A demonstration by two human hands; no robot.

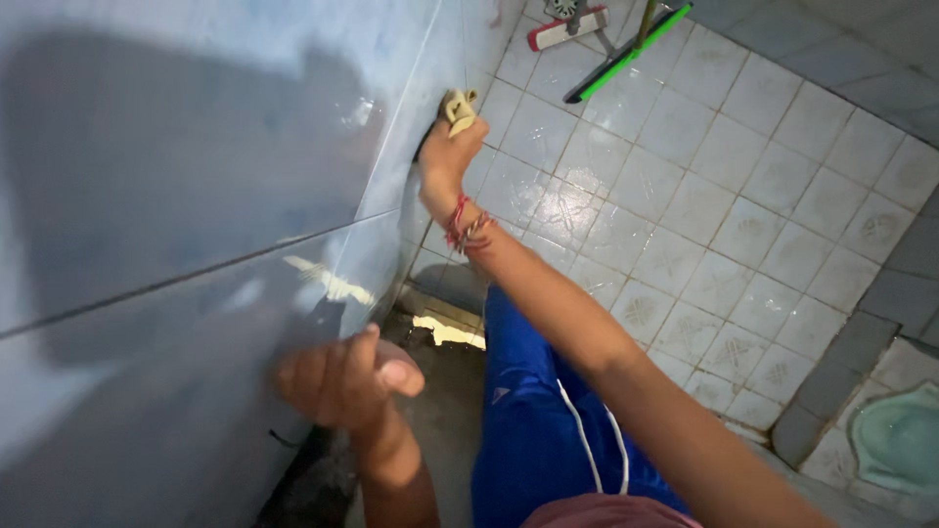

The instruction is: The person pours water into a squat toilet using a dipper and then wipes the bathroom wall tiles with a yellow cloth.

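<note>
Right hand [445,156] grips a yellow sponge [459,108] against the tiled wall [196,147]; left hand [342,376] loosely curled, holding nothing.

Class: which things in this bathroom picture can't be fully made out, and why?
- Left hand: motion-blurred, grip unclear.
- Pad: mostly hidden by the right hand.
- Squeegee and brush: handles cut off by the top edge.
- Green basin: cut off at the right edge.

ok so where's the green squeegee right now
The green squeegee lies on the tiled floor at the top of the head view, beside a red-and-white brush, beyond the right hand.
</note>
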